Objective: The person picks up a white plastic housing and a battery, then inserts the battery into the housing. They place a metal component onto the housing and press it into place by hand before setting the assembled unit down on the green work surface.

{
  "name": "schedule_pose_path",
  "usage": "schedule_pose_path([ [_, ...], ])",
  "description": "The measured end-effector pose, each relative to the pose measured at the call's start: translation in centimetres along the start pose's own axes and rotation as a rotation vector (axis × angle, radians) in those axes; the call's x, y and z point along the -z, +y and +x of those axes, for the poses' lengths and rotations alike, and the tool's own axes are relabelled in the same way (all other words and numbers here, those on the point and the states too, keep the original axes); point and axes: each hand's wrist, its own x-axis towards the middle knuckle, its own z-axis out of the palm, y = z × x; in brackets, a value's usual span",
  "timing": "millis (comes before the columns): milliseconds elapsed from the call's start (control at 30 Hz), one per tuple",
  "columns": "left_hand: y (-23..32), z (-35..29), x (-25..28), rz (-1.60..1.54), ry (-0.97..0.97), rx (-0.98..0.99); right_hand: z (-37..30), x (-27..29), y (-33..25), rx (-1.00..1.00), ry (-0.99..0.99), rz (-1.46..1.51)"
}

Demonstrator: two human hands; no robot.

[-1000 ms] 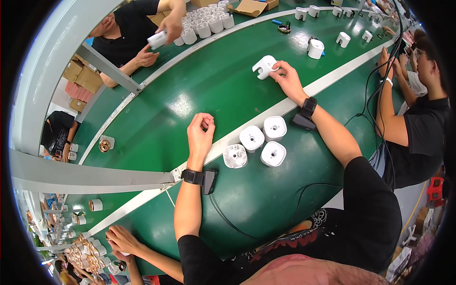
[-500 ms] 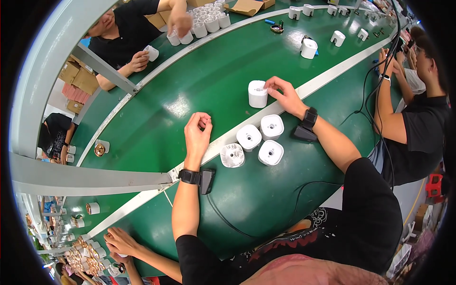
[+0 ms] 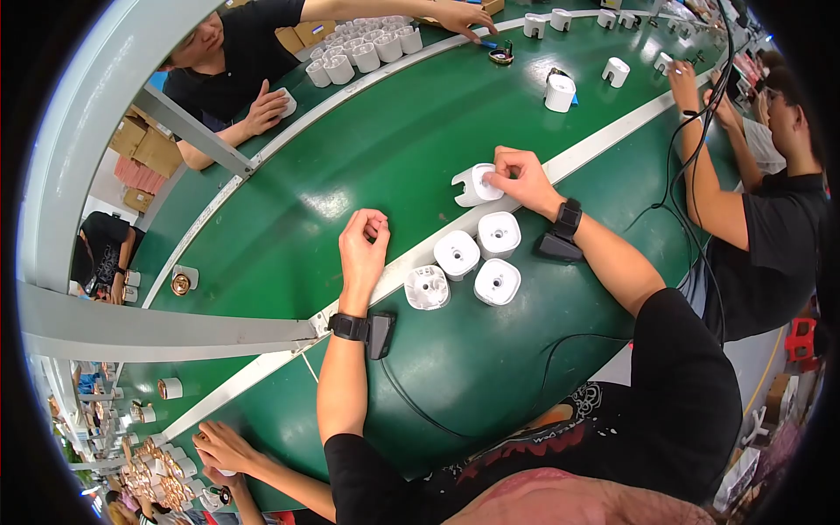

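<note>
My right hand (image 3: 525,181) pinches the near rim of a white plastic housing (image 3: 479,182), tilted over the conveyor's pale rail so that its notched end points left. My left hand (image 3: 363,243) hovers over the green belt left of it, fingers curled in and nothing visible between them. Just below my right hand, a white housing (image 3: 499,232) stands on the near table, with two alike, one to its left (image 3: 457,252) and one below it (image 3: 497,282). All three show a face with a central hole. Beside them a fourth piece (image 3: 428,287) shows a ribbed inside.
A pale rail (image 3: 604,142) divides the green belt (image 3: 350,166) from my table. More white housings (image 3: 560,92) ride the belt farther off. Across it, a co-worker's arm (image 3: 455,16) reaches over. Black cables (image 3: 678,184) hang at right; a grey post (image 3: 166,324) crosses at left.
The housing in my right hand has gone from upright to tilted, its notched side now showing. The co-worker opposite has stretched an arm rightward over the belt. My left hand stays put.
</note>
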Motion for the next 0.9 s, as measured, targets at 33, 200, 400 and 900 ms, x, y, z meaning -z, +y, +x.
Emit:
schedule_pose_path([
  [33, 0.0, 0.0, 0.0, -0.002, 0.001, 0.003, 0.0, -0.1, -0.1, 0.022, -0.003, -0.015],
  [200, 0.1, 0.0, -0.1, 0.002, 0.002, 0.003, 0.3, -0.1, 0.7, -0.223, -0.015, 0.244],
  [400, 0.0, -0.1, 0.0, -0.003, 0.005, 0.006, 0.7, -0.7, 0.1, -0.211, 0.005, 0.279],
  [900, -0.4, 0.0, -0.2, 0.004, 0.004, 0.005, 0.8, 0.7, 2.9, -0.203, 0.002, 0.291],
])
